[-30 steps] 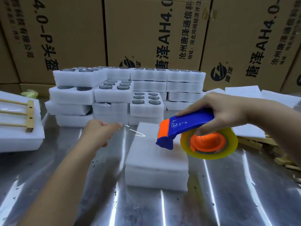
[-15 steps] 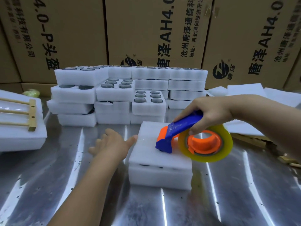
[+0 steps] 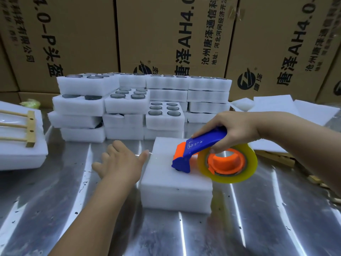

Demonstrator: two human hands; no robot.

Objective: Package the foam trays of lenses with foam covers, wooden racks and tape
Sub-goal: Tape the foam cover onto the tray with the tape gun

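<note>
Foam pack (image 3: 177,183) sits mid-table (image 3: 258,228), dispenser (image 3: 201,150) on top; left hand (image 3: 120,161) just left. Lens trays (image 3: 144,104) stacked behind, boxes (image 3: 166,34) beyond; racked pack (image 3: 20,145) far left, foam sheets (image 3: 276,109) right.

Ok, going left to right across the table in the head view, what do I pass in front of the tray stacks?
Wooden rack on a foam pack → left hand → covered foam tray → tape dispenser → loose foam sheets.
</note>
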